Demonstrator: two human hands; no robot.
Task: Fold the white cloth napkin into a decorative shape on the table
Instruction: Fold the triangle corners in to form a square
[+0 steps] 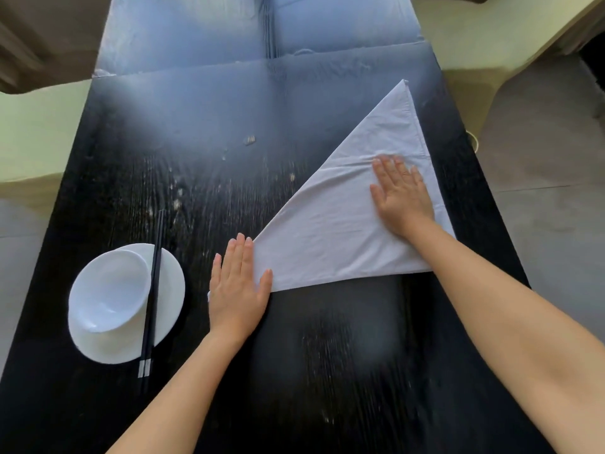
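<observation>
Two flat grips press the napkin, a folded triangle lying on the right half of the dark desk. Your left grip is released, fingers straight, on its near-left corner. Your right grip, also released, lies flat near a crease. At the desk's left, chopsticks lie across a plate carrying a tilted bowl.

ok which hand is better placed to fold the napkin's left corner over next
Left, probably. The left hand lies flat on the near-left corner of the napkin; the right hand presses flat mid-cloth, well placed to anchor it.
</observation>
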